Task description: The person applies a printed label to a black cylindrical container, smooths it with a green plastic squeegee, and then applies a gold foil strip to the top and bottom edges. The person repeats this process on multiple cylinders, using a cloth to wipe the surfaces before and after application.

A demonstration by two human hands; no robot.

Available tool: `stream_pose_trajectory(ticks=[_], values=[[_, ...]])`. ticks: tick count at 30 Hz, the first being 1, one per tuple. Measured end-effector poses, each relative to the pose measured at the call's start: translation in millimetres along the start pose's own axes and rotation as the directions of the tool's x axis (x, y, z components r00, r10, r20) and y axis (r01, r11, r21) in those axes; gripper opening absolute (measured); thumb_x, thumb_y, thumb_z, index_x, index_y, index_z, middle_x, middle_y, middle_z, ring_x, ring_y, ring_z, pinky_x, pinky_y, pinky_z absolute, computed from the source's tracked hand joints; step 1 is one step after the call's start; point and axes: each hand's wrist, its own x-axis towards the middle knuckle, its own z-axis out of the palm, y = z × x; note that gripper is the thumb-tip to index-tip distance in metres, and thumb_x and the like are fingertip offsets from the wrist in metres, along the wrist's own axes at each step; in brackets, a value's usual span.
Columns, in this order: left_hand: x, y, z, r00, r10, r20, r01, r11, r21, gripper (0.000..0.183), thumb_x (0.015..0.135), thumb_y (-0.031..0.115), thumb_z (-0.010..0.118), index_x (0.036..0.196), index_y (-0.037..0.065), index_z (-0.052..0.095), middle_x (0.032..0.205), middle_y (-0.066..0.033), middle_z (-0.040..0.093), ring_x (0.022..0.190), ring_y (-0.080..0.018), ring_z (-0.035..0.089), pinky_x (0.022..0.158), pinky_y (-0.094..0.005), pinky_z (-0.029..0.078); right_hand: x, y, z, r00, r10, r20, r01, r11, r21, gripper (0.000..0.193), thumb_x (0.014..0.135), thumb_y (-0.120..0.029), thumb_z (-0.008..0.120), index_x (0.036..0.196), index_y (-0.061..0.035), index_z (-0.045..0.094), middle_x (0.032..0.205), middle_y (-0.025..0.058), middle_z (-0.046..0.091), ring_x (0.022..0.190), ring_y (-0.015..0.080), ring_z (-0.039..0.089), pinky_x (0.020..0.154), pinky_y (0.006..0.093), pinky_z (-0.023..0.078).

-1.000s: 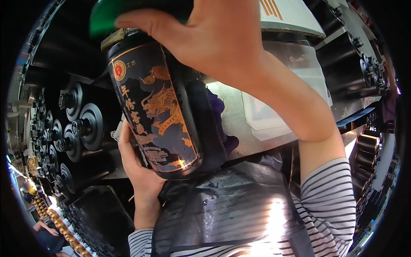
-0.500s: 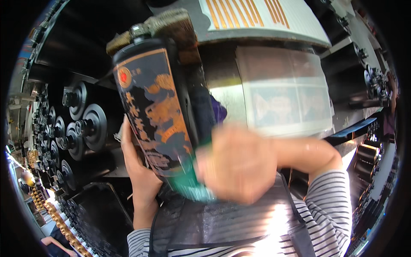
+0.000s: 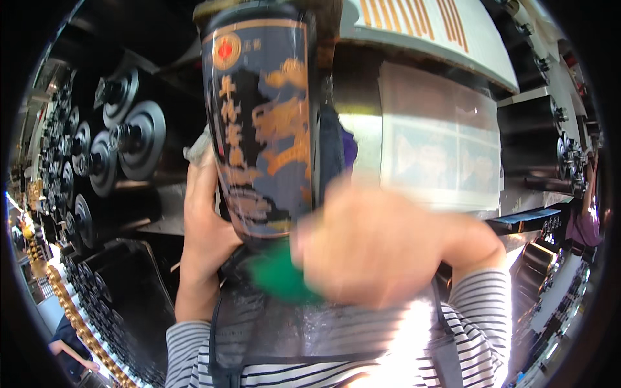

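A large black bottle stands nearly upright in the picture in front of me. Its face carries a dark decal with orange cloud shapes and a red round emblem. My left hand holds it from the lower left, its fingers partly hidden behind the bottle. Motion smears my right hand, closed on a green scraper. The blurred scraper lies across the bottle's near end; whether it touches the bottle, I cannot tell. A translucent decal sheet lies to the right of the bottle.
Several black bottles lie stacked on the left, necks outward. More dark bottles are on the right. Orange strips rest on a white sheet at the back. Something purple shows behind the bottle. Another person is at the lower left.
The bottle has turned more upright and sits farther right and higher in the picture. The green scraper has moved off the decal's lower corner toward the bottle's near end. The view has shifted slightly.
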Motion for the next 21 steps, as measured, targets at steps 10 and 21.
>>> stream_pose_trajectory(ticks=[10, 21], values=[[3, 13, -1, 0.998, -0.039, 0.046, 0.043, 0.995, -0.095, 0.101, 0.058, 0.027, 0.089, 0.142, 0.001, 0.039, 0.142, -0.0173, 0.042, 0.133, -0.0300, 0.040, 0.109, -0.0398, 0.033, -25, 11, 51, 0.930, -0.128, -0.346, 0.195, 0.966, 0.168, 0.011, 0.072, -0.004, 0.067, 0.083, -0.0041, 0.065, 0.079, 0.0038, 0.065, 0.071, 0.0169, 0.063, 0.064, 0.0299, 0.053], [-1, 12, -2, 0.998, -0.001, 0.060, 0.005, 0.997, -0.077, 0.097, 0.063, 0.021, 0.086, 0.143, 0.001, 0.036, 0.140, -0.0187, 0.044, 0.129, -0.0313, 0.045, 0.106, -0.0390, 0.037, 13, 6, 16, 0.965, -0.180, -0.190, 0.198, 0.977, 0.076, 0.017, 0.071, -0.004, 0.066, 0.087, -0.0009, 0.065, 0.080, 0.0092, 0.064, 0.067, 0.0213, 0.062, 0.060, 0.0313, 0.051]])
